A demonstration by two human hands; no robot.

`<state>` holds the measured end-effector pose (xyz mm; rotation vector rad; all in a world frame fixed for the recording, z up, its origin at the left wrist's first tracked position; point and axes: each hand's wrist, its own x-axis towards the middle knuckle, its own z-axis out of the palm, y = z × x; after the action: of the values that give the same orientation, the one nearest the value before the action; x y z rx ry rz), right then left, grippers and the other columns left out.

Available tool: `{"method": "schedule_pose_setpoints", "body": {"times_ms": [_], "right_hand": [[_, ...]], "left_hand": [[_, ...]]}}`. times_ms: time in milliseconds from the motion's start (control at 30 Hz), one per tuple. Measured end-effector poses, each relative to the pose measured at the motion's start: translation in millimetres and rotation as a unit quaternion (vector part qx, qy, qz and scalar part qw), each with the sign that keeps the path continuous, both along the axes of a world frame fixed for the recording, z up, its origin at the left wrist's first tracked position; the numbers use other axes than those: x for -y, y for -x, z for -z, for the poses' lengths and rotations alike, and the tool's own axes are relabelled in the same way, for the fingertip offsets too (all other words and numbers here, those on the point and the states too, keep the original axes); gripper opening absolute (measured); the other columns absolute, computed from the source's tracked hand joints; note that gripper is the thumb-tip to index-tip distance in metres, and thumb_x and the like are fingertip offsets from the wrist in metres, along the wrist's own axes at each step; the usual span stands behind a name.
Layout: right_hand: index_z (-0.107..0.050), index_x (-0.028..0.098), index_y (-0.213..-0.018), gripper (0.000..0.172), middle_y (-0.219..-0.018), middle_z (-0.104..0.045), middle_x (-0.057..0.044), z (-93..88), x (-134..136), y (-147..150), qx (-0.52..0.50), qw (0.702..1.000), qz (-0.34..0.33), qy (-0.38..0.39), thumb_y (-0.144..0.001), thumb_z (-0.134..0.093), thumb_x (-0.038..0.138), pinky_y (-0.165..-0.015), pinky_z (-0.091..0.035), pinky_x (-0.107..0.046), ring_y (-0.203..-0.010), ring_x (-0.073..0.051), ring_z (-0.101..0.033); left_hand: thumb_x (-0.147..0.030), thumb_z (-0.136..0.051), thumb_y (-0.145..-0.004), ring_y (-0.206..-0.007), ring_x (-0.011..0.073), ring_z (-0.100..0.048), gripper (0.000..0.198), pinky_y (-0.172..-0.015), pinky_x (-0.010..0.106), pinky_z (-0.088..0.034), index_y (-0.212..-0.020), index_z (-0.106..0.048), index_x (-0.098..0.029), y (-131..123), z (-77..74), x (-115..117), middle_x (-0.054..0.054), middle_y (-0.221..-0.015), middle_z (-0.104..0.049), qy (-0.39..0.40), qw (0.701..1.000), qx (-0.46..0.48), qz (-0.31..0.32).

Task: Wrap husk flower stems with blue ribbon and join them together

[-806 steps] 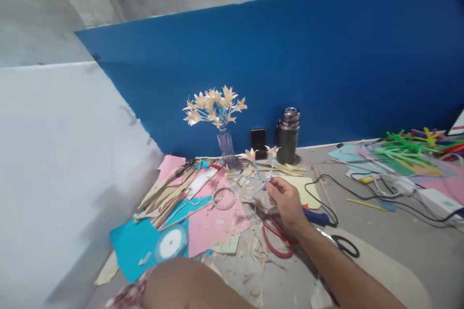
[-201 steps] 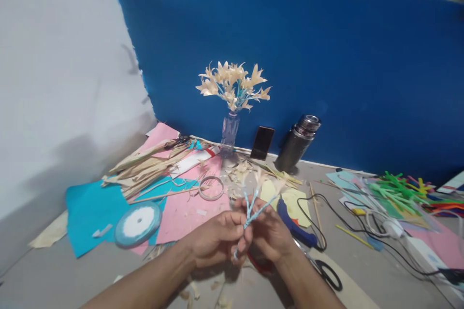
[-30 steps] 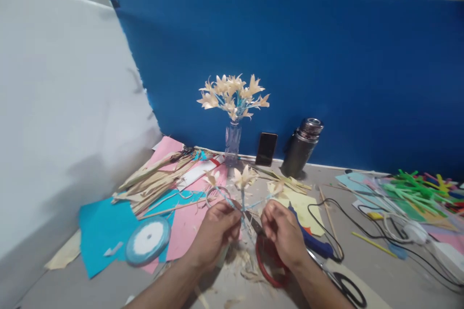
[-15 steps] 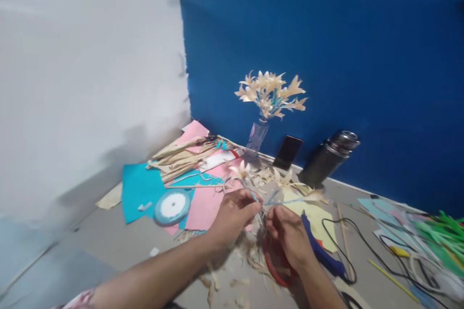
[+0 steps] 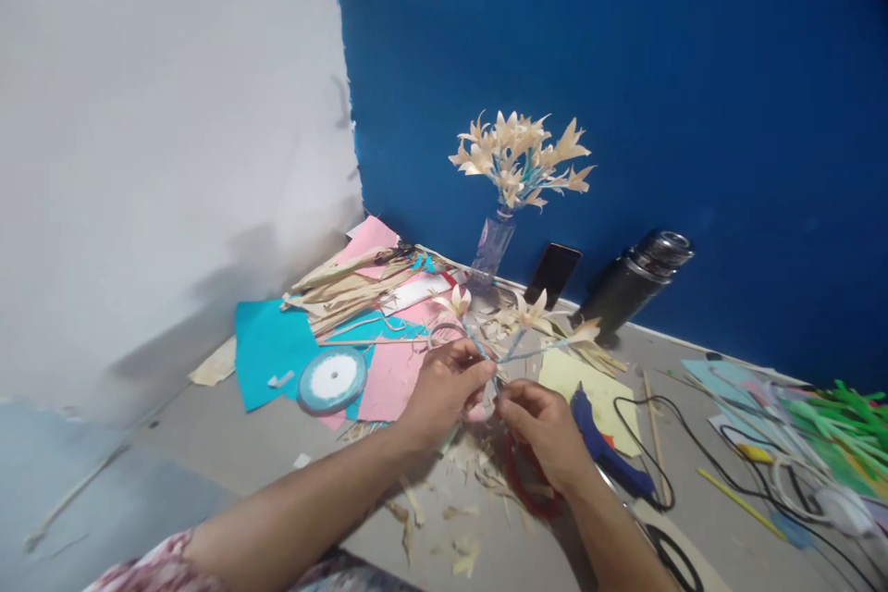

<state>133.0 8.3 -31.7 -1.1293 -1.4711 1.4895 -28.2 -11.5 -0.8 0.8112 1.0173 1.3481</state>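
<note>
My left hand (image 5: 448, 388) pinches the blue-wrapped stems of a branched spray of cream handmade flowers (image 5: 531, 310). Its blooms spread above and to the right of my fingers. Just below, my right hand (image 5: 537, 425) is closed with thumb and forefinger on the lower stem end, close to my left fingertips. Beneath my right hand lie red-handled scissors (image 5: 520, 481), partly covered. A blue glue gun (image 5: 610, 449) rests right beside that hand. To the left is a spool of light blue ribbon (image 5: 333, 379).
A clear bottle (image 5: 494, 245) holds more cream flowers (image 5: 517, 153) by the blue wall. Next to it are a phone (image 5: 553, 273) and a dark flask (image 5: 635, 282). Dried husks (image 5: 353, 291), coloured paper (image 5: 270, 351), a black cable (image 5: 694, 425) and green pipe cleaners (image 5: 843, 430) lie about.
My right hand has shifted slightly left and its fingers now meet the stems under my left hand. The flower spray stands more upright. The camera view has tilted down a little.
</note>
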Motion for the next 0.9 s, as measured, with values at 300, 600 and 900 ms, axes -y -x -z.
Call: {"method": "schedule_pose_setpoints", "body": {"times_ms": [300,600,900], "right_hand": [[-0.066,0.016,-0.069,0.029,-0.056,-0.055,0.003,-9.3,0.2,-2.4,0.001,1.000,0.019,-0.019,-0.072,-0.076,0.043,-0.046,-0.029,-0.022,-0.048,-0.008,-0.038],[-0.067,0.016,-0.069,0.024,-0.059,-0.062,0.001,-10.3,1.6,2.0,-0.028,0.998,0.042,-0.023,-0.074,-0.074,0.038,-0.046,-0.032,-0.021,-0.049,-0.009,-0.042],[-0.070,0.017,-0.069,0.008,-0.064,-0.065,0.002,-10.4,11.2,9.8,0.065,0.995,-0.047,-0.064,-0.076,-0.065,0.019,-0.058,-0.040,-0.022,-0.060,-0.012,-0.053]], "left_hand": [[-0.033,-0.076,-0.072,-0.042,0.0071,-0.043,0.030,-0.044,0.019,-0.041,-0.094,-0.060,-0.020,2.1,-0.7,-2.5,-0.009,-0.053,-0.048,0.003,0.998,0.047,0.036],[-0.040,-0.075,-0.075,-0.044,0.0088,-0.052,0.030,-0.043,0.018,-0.036,-0.086,-0.060,-0.017,1.7,5.1,-6.5,-0.002,-0.058,-0.059,0.027,0.998,-0.015,0.045],[-0.051,-0.074,-0.074,-0.043,0.0073,-0.045,0.039,-0.044,0.018,-0.034,-0.069,-0.060,-0.014,12.9,13.8,21.2,0.000,-0.049,-0.058,0.048,0.995,-0.086,-0.032]]}}
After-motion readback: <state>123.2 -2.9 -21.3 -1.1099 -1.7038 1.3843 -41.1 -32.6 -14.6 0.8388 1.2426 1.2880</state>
